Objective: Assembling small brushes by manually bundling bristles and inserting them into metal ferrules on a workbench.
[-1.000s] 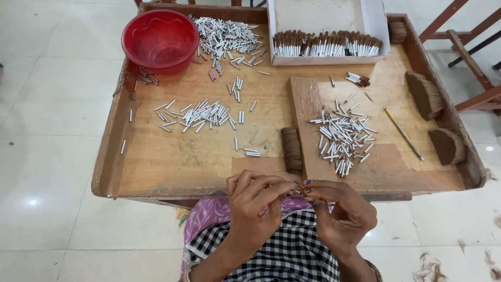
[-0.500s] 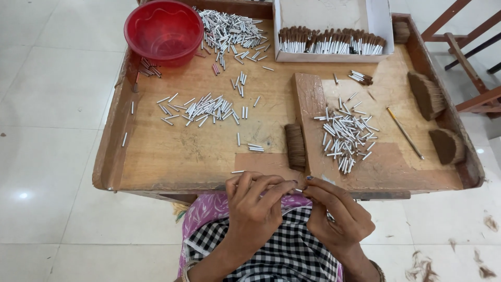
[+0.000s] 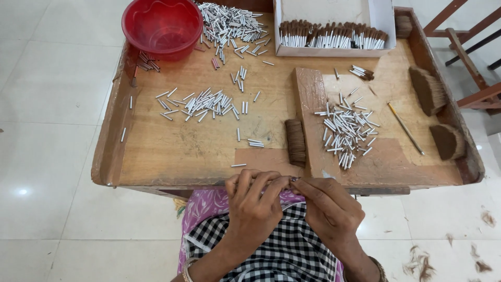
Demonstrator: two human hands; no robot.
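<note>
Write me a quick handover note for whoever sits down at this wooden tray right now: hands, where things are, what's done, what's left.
Left hand and right hand meet at the near edge of the wooden tray, fingertips pinching something small; what it is cannot be told.
Loose white tubes lie on the board to the right; more tubes are scattered mid-left.
A brown fibre bundle lies by the board.
Done: a row of fibre-tipped tubes in the white box.
Left: the many loose tubes.
The red bowl sits at the far left corner.
</note>
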